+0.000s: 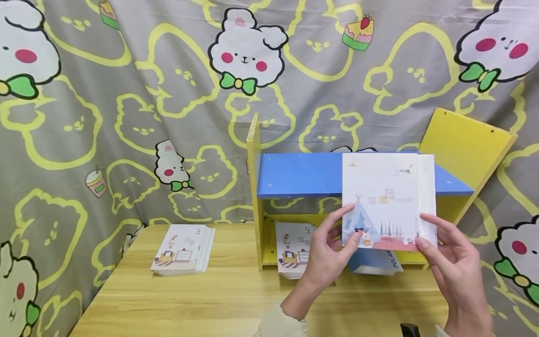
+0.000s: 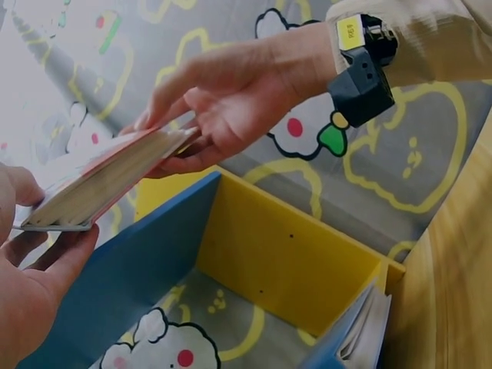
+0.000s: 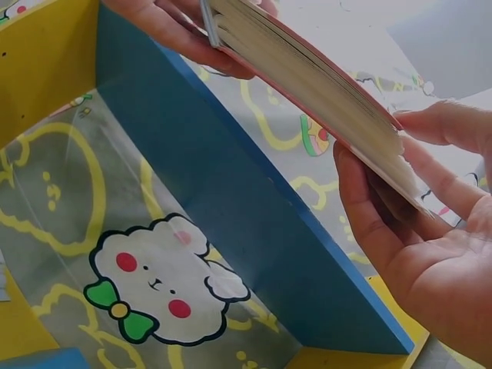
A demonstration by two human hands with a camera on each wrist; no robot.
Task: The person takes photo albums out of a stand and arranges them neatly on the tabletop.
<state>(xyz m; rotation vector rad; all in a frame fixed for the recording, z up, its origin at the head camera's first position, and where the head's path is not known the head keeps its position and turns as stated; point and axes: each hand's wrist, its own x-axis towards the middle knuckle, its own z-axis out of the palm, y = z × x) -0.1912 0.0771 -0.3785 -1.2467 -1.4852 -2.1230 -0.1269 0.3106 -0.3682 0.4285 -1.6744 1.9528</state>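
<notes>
Both hands hold up a white, square-shaped book (image 1: 389,201) with a blue tent and pink floor drawn on its cover. My left hand (image 1: 326,250) pinches its lower left edge between thumb and fingers. At the lower right edge, my right hand (image 1: 456,262) grips it the same way. The side of the book (image 3: 315,96) shows a thick block of pages in the right wrist view. In the head view, the book overlaps the blue shelf board (image 1: 299,173) of a small yellow and blue shelf.
A stack of white books (image 1: 181,248) lies on the wooden table (image 1: 168,299) at left. Another white stack (image 1: 290,248) and a blue book (image 1: 372,262) are in the shelf's lower level. Yellow side panels (image 1: 254,201) flank it. A patterned curtain (image 1: 177,70) hangs behind.
</notes>
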